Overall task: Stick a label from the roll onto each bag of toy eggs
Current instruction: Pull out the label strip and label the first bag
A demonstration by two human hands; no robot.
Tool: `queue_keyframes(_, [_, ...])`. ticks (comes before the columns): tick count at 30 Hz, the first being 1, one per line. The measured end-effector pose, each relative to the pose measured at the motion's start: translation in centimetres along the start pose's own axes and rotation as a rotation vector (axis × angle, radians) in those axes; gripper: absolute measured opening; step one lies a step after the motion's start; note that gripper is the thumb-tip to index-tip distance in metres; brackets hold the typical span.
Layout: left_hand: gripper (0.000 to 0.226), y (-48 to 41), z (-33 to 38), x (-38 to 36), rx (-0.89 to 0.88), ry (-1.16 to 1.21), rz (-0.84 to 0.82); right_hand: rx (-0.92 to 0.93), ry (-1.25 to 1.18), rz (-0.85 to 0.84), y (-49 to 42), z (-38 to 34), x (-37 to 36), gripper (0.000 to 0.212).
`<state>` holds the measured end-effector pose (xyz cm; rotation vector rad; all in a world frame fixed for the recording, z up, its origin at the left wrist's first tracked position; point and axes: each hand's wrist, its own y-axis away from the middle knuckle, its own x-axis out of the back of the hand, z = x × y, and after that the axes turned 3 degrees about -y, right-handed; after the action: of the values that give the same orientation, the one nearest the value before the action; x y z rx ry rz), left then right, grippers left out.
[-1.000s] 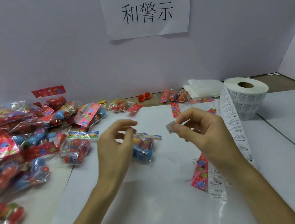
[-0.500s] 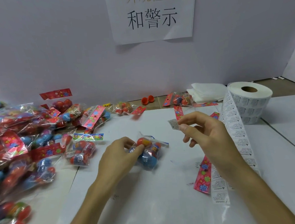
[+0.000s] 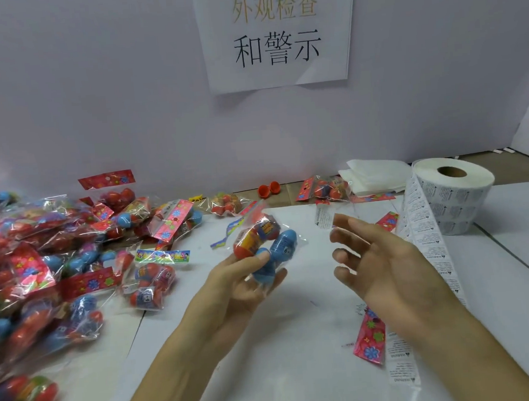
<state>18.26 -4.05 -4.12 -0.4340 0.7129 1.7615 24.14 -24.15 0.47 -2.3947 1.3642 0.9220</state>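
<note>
The fingers of the left hand (image 3: pixel 241 286) curl round 1 bag of toy eggs (image 3: pixel 282 246), up off the desk (image 3: pixel 286 372). The fingers of the right hand (image 3: pixel 389 269) are spread out straight, with a small label (image 3: pixel 323 217) at the top fingertip. The label roll (image 3: pixel 466 203) stands to the right. The other bags (image 3: pixel 39 249) lie on the left.

Bare left hand (image 3: pixel 243 286), right hand (image 3: pixel 389 269), forearms (image 3: pixel 187 364)
</note>
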Motion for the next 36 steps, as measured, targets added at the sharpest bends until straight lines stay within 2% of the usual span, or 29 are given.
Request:
queue_keyframes(4, [0.045, 0.0, -1.5, -0.9, -0.041, 0.065, -0.041, -0.085, -0.126, 0.077, -0.1, 0.9, -0.4, 0.017])
queue_keyframes(9, [0.044, 1.4, -2.5, -2.4, -0.101, -0.003, -0.041, -0.077, 0.037, 0.115, 0.1, 1.9, -0.8, 0.016])
queue_keyframes(13, [0.028, 2.5, -2.6, -3.5, -0.149, -0.066, -0.045, -0.054, 0.145, 0.116, 0.1, 2.5, -0.7, 0.012])
queue_keyframes(18, [0.045, 2.9, -2.8, -4.0, -0.231, -0.133, -0.025, -0.031, 0.151, 0.131, 0.1, 2.8, -0.7, 0.012])
queue_keyframes(22, [0.054, 3.0, -3.0, -4.3, -0.264, -0.166, 0.018, -0.023, 0.139, 0.121, 0.1, 2.8, -0.6, 0.016])
queue_keyframes(27, [0.048, 2.9, -3.4, -4.3, -0.271, -0.158, 0.048, -0.002, 0.131, 0.114, 0.0, 3.1, -0.8, 0.029])
queue_keyframes(36, [0.049, 2.8, -4.0, -4.2, -0.288, -0.167, 0.092, -0.036, 0.087, 0.162, -0.3, 3.9, -0.8, 0.042])
